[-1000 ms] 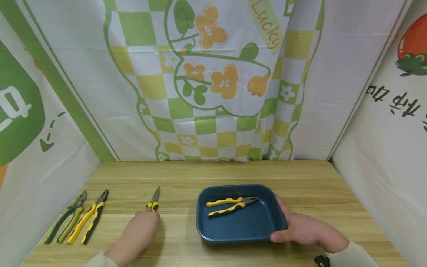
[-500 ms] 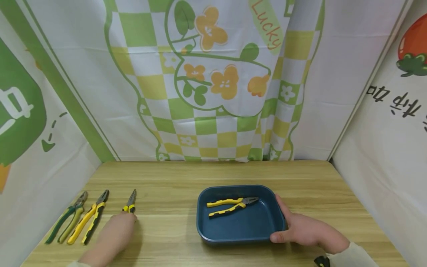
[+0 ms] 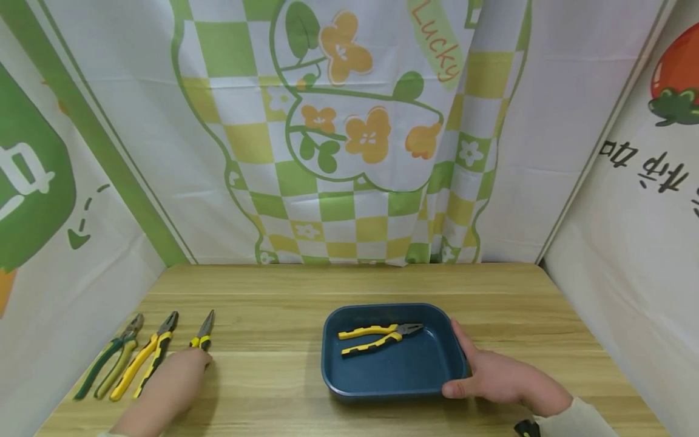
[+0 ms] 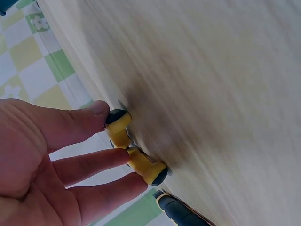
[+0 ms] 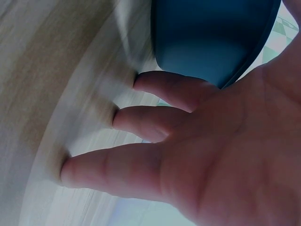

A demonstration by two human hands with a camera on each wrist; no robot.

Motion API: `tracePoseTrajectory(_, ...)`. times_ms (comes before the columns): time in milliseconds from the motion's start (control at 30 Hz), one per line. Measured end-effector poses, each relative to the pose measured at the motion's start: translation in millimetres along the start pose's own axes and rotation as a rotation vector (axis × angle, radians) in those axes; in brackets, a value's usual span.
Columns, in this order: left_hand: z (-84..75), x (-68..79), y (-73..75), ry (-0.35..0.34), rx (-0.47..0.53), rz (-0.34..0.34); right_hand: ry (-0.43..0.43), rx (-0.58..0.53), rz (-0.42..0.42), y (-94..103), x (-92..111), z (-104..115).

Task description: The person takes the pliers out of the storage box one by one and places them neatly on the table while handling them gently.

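My left hand (image 3: 177, 379) pinches the handles of yellow-and-black needle-nose pliers (image 3: 204, 331); their grey jaws point away from me. In the left wrist view, thumb and fingertips press against the yellow handle ends (image 4: 148, 167), close over the wood. My right hand (image 3: 505, 376) holds the right end of a dark blue rectangular box (image 3: 393, 388), thumb at the front corner, a finger along the side wall. Other fingers (image 5: 113, 169) extend to the tabletop in the right wrist view. Inside the box lie yellow-and-black combination pliers (image 3: 377, 340).
To the left lie green-handled pliers (image 3: 109, 358) and yellow-and-black pliers (image 3: 147, 355), side by side, with my left hand overlapping the latter's handle. The wooden table (image 3: 273, 279) ends at a patterned curtain (image 3: 349, 212); printed cloth walls flank it.
My left hand has slid left with the needle-nose pliers, from nearer the box to beside the other pliers. The right hand and the box have stayed put.
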State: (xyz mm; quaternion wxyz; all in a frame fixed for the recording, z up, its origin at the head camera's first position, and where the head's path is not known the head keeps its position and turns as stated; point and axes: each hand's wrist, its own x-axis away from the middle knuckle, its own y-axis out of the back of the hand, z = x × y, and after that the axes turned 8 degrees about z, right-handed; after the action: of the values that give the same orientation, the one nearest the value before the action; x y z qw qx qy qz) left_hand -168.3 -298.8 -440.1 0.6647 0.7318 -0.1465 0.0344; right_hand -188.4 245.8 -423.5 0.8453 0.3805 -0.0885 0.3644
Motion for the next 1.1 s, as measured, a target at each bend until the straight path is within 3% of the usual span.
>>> tracePoseTrajectory(300, -4.5, -1.4, -2.2, -0.018, 0.050, -0.009, -0.005, -0.021, 0.003, -0.8, -0.1, -1.6)
tracePoseTrajectory(433, -8.3, -3.0, -2.6, 0.009, 0.050, 0.004, -0.013, -0.024, 0.002, -0.9, 0.0, -2.5)
tracePoseTrajectory(567, -13.8, -5.2, 1.0, 0.037, 0.049, 0.029, -0.010, -0.022, 0.005, -0.9, 0.2, -2.0)
tracePoseTrajectory(633, -18.7, -6.9, 4.4, 0.013, 0.050, 0.026, -0.007, -0.020, 0.008, -0.8, 0.4, -1.7)
tracePoseTrajectory(733, -30.1, -9.3, 10.9, -0.064, 0.100, 0.027, -0.003, -0.025, 0.015, -0.4, 0.5, -1.3)
tracePoseTrajectory(933, -57.9, -15.8, 26.1, -0.349, 0.323, 0.110, -0.008, -0.027, 0.017, 0.2, 0.4, -0.9)
tracePoseTrajectory(1100, -88.8, -28.1, 46.3, -0.539, 0.329, 0.126, -0.015, -0.019, 0.006, 0.2, 0.1, -0.3)
